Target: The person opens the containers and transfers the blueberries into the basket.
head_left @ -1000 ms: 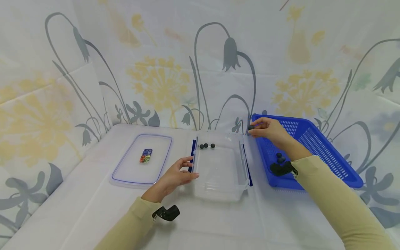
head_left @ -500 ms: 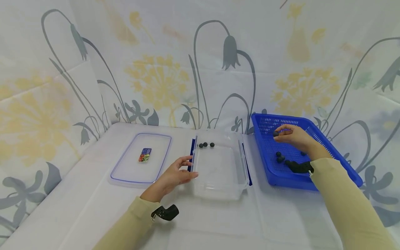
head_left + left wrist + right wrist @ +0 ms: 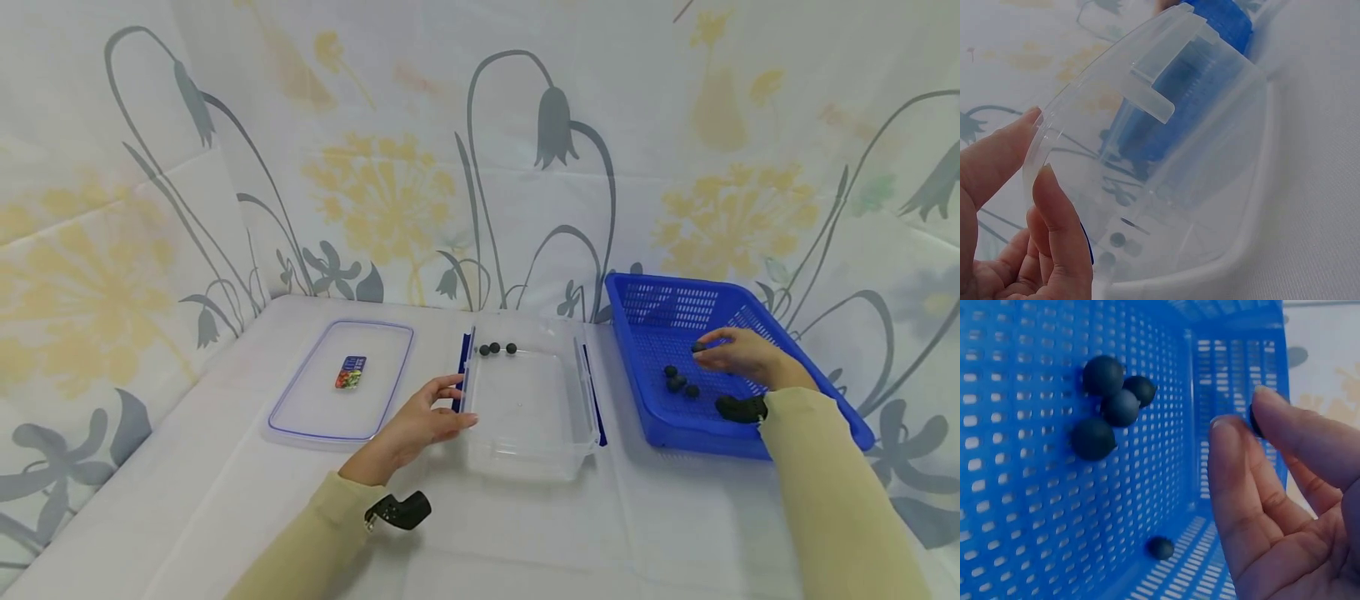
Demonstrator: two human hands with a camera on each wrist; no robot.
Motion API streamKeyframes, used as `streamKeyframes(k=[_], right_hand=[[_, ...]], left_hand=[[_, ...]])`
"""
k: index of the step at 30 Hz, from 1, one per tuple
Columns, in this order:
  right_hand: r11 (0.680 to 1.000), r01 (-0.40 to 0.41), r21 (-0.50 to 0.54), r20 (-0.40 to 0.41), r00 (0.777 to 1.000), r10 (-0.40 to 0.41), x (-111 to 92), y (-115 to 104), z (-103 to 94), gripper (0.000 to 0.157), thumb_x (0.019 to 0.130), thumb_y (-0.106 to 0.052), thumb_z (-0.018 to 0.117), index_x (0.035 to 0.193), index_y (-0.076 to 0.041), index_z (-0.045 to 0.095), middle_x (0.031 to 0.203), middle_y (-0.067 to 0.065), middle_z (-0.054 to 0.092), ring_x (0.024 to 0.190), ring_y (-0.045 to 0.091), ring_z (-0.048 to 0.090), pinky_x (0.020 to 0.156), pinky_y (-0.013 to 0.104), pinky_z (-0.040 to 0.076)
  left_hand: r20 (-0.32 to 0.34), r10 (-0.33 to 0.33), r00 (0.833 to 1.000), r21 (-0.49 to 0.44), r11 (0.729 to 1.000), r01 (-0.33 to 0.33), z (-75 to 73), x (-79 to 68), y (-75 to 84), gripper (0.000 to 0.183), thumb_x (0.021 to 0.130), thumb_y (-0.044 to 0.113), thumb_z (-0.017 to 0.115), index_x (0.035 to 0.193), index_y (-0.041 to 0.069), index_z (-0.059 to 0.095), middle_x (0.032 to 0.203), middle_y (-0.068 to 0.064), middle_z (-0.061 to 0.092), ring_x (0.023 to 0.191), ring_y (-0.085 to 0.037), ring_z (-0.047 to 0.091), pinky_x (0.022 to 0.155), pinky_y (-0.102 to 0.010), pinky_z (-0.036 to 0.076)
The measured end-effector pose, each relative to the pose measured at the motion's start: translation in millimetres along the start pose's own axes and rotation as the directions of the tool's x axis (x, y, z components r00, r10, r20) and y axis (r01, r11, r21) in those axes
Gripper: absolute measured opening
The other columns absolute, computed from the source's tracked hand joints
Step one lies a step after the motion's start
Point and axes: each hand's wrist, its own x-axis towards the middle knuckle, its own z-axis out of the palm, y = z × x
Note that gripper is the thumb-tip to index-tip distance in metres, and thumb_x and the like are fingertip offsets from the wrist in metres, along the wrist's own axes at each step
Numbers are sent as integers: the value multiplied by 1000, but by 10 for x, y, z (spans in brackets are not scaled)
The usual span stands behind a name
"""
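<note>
My left hand pinches the left rim of a clear plastic container, as the left wrist view also shows, with thumb and forefinger on either side of its wall. Three blueberries lie at the container's far left. Over the blue basket on the right, my right hand holds a blueberry between thumb and fingertips; the fingers mostly hide it in the right wrist view. Below, several more blueberries sit clustered on the basket's floor, and one blueberry lies apart.
A clear lid with a blue seal and a colored label lies flat to the left of the container. Blue side clips flank the container. A patterned cloth rises behind the white table.
My right hand has moved right, from the basket's left rim to above its inside, still pinching a blueberry. The left hand and the three blueberries in the container have stayed in place.
</note>
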Motion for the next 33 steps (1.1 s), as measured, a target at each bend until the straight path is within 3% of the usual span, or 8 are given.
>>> streamKeyframes(k=[6, 13, 21, 29, 33], right_hand=[[997, -17, -75, -11, 1000, 16, -60, 24, -43, 43, 94, -5, 54, 124, 16, 33, 117, 23, 41, 87, 7, 60, 85, 32, 49], [995, 14, -97, -55, 998, -19, -67, -156, 1, 47, 92, -10, 59, 125, 12, 35, 106, 8, 53, 82, 3, 59, 79, 28, 51], [986, 157, -61, -92, 983, -162, 3, -547, 269, 47, 93, -11, 58, 125, 15, 35, 104, 4, 55, 85, 1, 59, 82, 24, 49], [981, 179, -80, -88, 979, -186, 116, -779, 562, 50, 92, -16, 60, 126, 13, 37, 109, 14, 56, 85, 4, 60, 80, 22, 49], [980, 177, -94, -70, 981, -184, 168, -873, 692, 50, 93, -17, 59, 128, 12, 39, 119, 23, 52, 97, 16, 60, 84, 25, 48]], left_hand=[[-2, 5, 1000, 3, 1000, -5, 12, -8, 13, 72, 78, 4, 74, 140, 13, 38, 126, -10, 40, 85, -19, 53, 84, -36, 49], [2, 7, 1000, -3, 1000, -7, 14, 1, 21, 71, 78, 4, 74, 140, 14, 38, 126, -10, 40, 86, -19, 51, 84, -36, 49], [-3, -8, 1000, 1, 1000, 8, 14, -7, 7, 71, 78, 4, 74, 139, 13, 40, 126, -10, 40, 85, -19, 51, 82, -34, 49], [-3, -13, 1000, 3, 1000, 13, 9, -6, 10, 71, 78, 5, 74, 139, 14, 39, 126, -10, 40, 85, -19, 51, 82, -34, 50], [-3, -9, 1000, 5, 1000, 9, 11, -3, 9, 71, 78, 5, 75, 139, 13, 40, 126, -10, 40, 85, -19, 51, 82, -33, 50]])
